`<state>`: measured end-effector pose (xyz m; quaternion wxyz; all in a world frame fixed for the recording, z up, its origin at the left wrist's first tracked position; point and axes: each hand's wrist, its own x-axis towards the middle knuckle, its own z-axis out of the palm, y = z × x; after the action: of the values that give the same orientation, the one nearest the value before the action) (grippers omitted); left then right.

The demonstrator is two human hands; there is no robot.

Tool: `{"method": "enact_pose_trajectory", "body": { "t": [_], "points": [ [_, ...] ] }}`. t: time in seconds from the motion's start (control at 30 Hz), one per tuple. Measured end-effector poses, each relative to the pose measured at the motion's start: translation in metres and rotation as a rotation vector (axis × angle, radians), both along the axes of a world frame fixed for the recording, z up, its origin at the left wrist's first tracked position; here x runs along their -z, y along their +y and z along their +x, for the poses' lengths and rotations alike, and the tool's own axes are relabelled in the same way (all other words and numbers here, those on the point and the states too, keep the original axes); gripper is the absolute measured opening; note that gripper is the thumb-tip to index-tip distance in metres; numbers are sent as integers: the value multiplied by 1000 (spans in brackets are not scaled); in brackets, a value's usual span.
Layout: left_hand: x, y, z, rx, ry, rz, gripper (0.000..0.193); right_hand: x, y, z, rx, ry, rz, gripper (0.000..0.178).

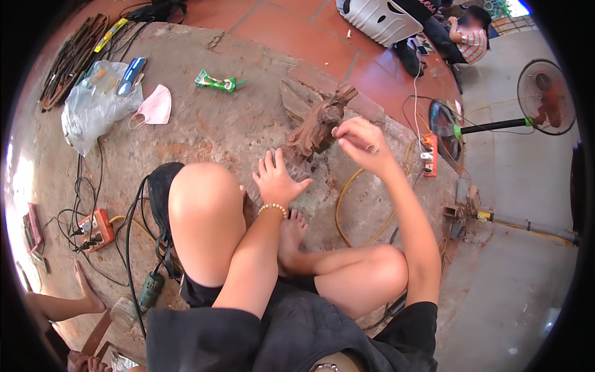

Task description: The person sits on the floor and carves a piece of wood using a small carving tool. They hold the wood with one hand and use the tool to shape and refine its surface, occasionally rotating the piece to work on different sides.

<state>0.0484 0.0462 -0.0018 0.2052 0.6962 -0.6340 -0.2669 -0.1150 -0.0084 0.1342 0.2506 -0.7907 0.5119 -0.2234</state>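
Observation:
A brown carved wooden piece [315, 129] lies on the dusty concrete in front of me, its narrow end pointing away to the right. My left hand [277, 181], with a beaded bracelet at the wrist, rests its spread fingers at the near end of the carving. Just right of the wood, my right hand [362, 146] is raised with the fingers curled toward the thumb. A small pale bit shows at its fingertips, too small to name. Behind the carving is a rough wooden block [296, 99].
On the left lie a plastic bag [102, 102], a pink face mask [155, 106], a green wrapper [217, 81] and an orange power strip [96, 230]. A green power tool [152, 288] is beside my leg. Another strip [429, 155] and a fan [545, 96] are right. People sit nearby.

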Motion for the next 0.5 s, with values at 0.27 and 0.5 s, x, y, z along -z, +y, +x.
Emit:
{"method": "enact_pose_trajectory", "body": {
  "t": [0.27,0.5],
  "points": [
    [6,-4,0,24,-70,-94,93,62,1,-4,-104,40,-192,19],
    [1,2,-9,-2,-78,-110,91,84,13,-6,-4,-54,-43,18]
  ]
}}
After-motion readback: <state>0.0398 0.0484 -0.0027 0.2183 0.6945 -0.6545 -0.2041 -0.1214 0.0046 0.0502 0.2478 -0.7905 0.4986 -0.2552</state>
